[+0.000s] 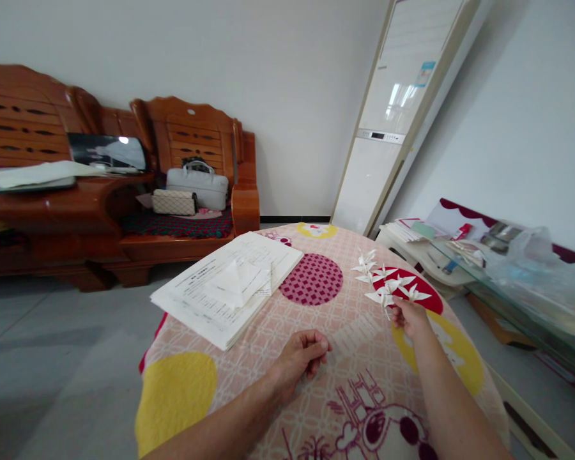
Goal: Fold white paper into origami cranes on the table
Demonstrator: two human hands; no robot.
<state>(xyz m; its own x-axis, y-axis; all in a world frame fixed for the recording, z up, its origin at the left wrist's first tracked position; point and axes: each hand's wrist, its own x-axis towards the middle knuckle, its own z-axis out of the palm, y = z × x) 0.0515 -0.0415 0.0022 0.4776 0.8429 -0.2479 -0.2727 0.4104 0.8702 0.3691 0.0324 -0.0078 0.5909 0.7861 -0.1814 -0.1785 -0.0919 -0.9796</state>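
Here, with the round table read as a clock dial and twelve at its far edge, the folded paper cranes (pixel 384 289) sit clustered toward two o'clock, several of them lying partly over the red patch (pixel 431 301) of the patterned tablecloth (pixel 249 383). The right hand (pixel 409 317) comes in from about four o'clock, its thumb and fingers drawn narrow at the crane nearest the person; whether they pinch that crane or only touch it, I cannot tell. The left hand (pixel 303 358) is near the middle of the dial, its fingers curled in and its thumb close to the forefinger, well apart from the cranes. Toward ten o'clock lies a stack of printed sheets (pixel 186 299), and on top of it a folded white paper (pixel 234 284) rises to a point. The checked magenta patch (pixel 311 279) shows near twelve, between the stack and the cranes. Beyond the table, a wooden settee (pixel 245 204) with a grey bag (pixel 206 186) on its seat stands past eleven, a tall white cabinet unit (pixel 364 172) past one, and a glass-topped table (pixel 512 322) bearing a clear plastic bag (pixel 531 259) past three
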